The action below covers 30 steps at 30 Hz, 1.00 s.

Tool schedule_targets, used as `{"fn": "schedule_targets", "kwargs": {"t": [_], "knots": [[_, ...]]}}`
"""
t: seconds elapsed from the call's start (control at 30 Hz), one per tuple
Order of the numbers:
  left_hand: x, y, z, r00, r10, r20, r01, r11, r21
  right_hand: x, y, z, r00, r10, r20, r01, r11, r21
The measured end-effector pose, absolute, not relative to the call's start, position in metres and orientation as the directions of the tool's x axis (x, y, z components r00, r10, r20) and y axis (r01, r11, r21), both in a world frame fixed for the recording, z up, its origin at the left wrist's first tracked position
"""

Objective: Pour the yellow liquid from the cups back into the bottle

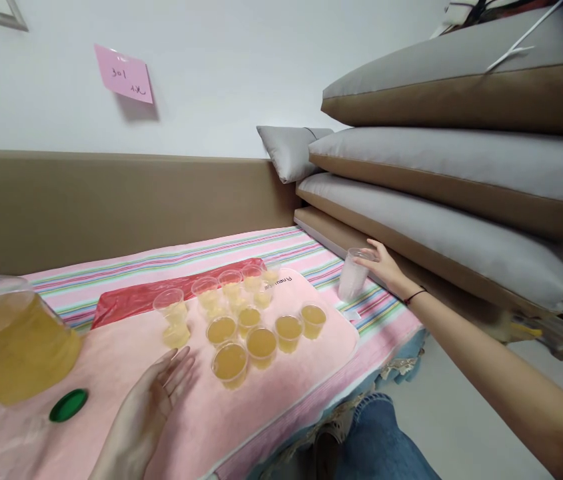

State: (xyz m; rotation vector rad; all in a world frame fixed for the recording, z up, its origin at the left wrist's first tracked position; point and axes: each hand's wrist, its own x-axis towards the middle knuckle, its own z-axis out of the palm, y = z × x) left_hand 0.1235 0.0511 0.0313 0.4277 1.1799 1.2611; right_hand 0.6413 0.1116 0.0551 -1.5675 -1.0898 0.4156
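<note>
Our right forearm [491, 363] pokes in lower right, the right hand [386, 267] finger-pinching a cup stack [351, 281]; lower left, our left hand [154, 393] has fingers slightly spread near filled cups [262, 344].

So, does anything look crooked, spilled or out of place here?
The pink note on the wall hangs crooked, its top edge sloping; a green lid lies loose on the pink mat, covering nothing. I see no spill around the filled cups.
</note>
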Motion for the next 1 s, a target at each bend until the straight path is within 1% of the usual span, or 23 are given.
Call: {"fn": "schedule_targets", "kwargs": {"t": [0.3, 0.5, 0.63, 0.87, 1.0], "knots": [[0.119, 0.05, 0.028, -0.142, 0.887, -0.44, -0.513, 0.314, 0.799, 0.646, 0.112, 0.062, 0.52, 0.803, 0.291, 0.416, 0.059, -0.907], [0.121, 0.05, 0.033, -0.144, 0.88, -0.452, -0.524, 0.319, 0.79, 0.649, 0.112, 0.059, 0.468, 0.826, 0.315, 0.456, 0.079, -0.886], [0.122, 0.049, 0.034, -0.14, 0.873, -0.467, -0.54, 0.328, 0.775, 0.65, 0.112, 0.054, 0.433, 0.856, 0.283, 0.445, 0.07, -0.893], [0.124, 0.046, 0.038, -0.144, 0.873, -0.466, -0.536, 0.327, 0.779, 0.652, 0.111, 0.054, 0.426, 0.864, 0.268, 0.422, 0.073, -0.904], [0.125, 0.046, 0.041, -0.144, 0.867, -0.478, -0.543, 0.334, 0.77, 0.653, 0.103, 0.045, 0.474, 0.846, 0.242, 0.376, 0.054, -0.925]]}}
